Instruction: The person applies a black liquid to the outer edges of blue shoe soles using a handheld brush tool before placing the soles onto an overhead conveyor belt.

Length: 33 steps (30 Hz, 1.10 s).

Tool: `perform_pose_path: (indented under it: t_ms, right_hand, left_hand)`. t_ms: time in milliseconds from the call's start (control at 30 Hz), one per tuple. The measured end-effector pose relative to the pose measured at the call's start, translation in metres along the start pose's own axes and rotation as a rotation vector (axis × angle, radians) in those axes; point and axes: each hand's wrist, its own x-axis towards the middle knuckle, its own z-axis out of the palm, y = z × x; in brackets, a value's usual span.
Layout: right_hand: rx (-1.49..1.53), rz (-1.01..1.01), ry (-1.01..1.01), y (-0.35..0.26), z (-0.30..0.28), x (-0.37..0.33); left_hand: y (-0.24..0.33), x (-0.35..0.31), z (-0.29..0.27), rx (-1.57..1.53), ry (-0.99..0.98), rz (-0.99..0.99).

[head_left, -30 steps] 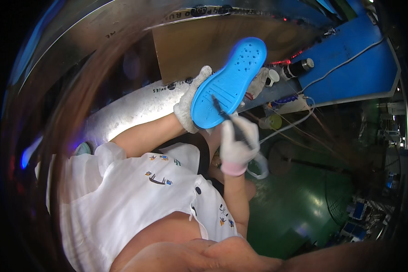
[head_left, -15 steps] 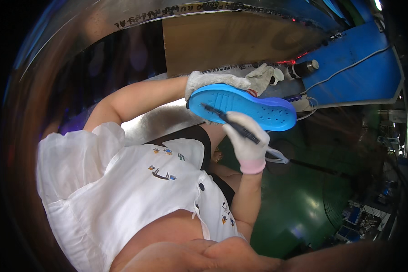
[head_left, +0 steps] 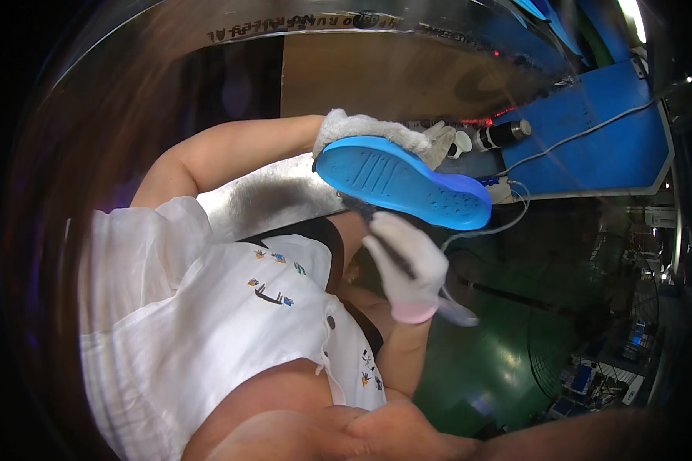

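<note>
My left hand point(head_left: 373, 128), in a thick pale knit glove, is closed on a bright blue shoe sole point(head_left: 407, 187) along its far edge. The sole is tilted so its face shows, with grooves at the left and small holes at the right. In a thin white glove with a pink cuff, my right hand point(head_left: 414, 269) grips a slim black pen-shaped tool point(head_left: 397, 257). A clear tube or cable trails behind that hand. Blur hides the tool's front end, just below the sole's near edge; whether they touch I cannot tell.
Beyond the sole lie a spare pale glove point(head_left: 440, 144), a white cup point(head_left: 461, 144) and a dark bottle with a metal cap point(head_left: 507, 134). A blue panel point(head_left: 592, 127) with a grey cable stands at the right. A shiny metal surface point(head_left: 273, 192) lies under my left forearm.
My right hand with the pen-shaped tool has moved down and slightly left, off the sole's face. The sole has shifted slightly left in view.
</note>
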Motion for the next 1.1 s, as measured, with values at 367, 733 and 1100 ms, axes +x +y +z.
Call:
perform_pose_path:
  t_ms: [367,733,1100]
  right_hand:
    - [0.0,-0.011,0.125,0.024,-0.003,0.006]
    - [-0.34,-0.153,-0.044,-0.002,-0.017,0.006]
    - [0.143,0.155,0.387,0.013,0.006,0.011]
  left_hand:
    - [0.038,0.006,-0.015,0.152,0.012,0.127]
    - [0.085,0.025,-0.016,0.026,0.141,-0.649]
    - [0.05,-0.009,0.039,0.369,0.578,-0.512]
